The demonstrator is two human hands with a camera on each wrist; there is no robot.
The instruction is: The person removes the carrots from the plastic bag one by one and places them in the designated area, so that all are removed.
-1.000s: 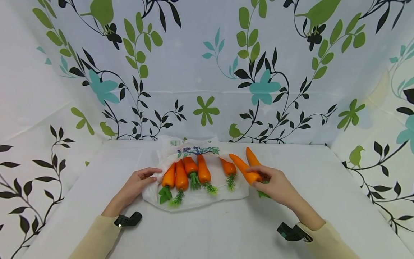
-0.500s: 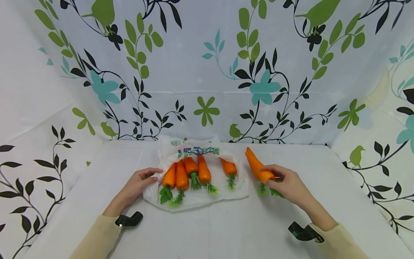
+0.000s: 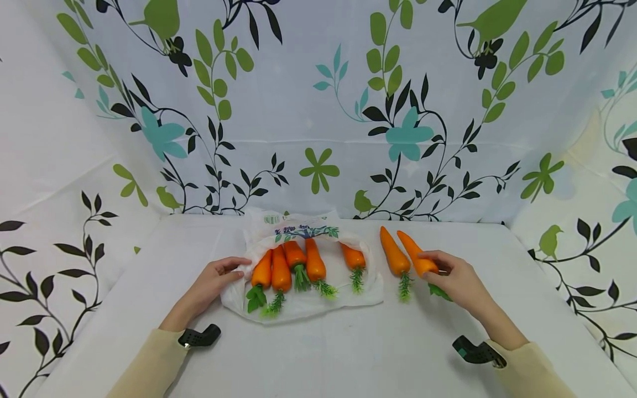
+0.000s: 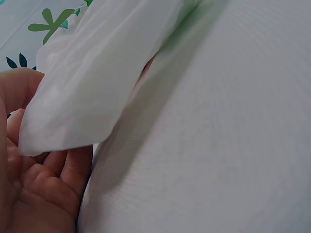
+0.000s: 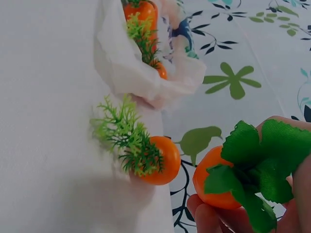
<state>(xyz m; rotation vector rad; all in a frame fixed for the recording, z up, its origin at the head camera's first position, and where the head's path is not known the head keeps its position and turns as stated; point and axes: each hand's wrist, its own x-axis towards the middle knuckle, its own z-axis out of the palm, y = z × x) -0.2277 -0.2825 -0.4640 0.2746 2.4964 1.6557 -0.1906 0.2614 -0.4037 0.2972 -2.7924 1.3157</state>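
By the right hand (image 3: 455, 279), a carrot with broad leaves (image 3: 412, 247) is held near its thick end, the thumb and fingers closed about it; its narrow tip is pointed away from the person, slightly to the left. Whether that carrot is resting on the table (image 3: 318, 362) or is lifted a little cannot be told for certain. The dark green leaves (image 5: 277, 145) are seen close beside the palm from the right wrist.

Just to the left of it, a loose carrot with feathery greens (image 3: 395, 254) is laid on the table, untouched by either hand, its tip also turned away from the person.

By the left hand (image 3: 211, 282), the left edge of a white plastic bag (image 3: 343, 303) is gripped between thumb and fingers. Five other carrots (image 3: 314, 262) are spread at the bag's mouth between the two hands, four grouped nearer the left hand and one set apart toward the right, their greens pointed toward the person.
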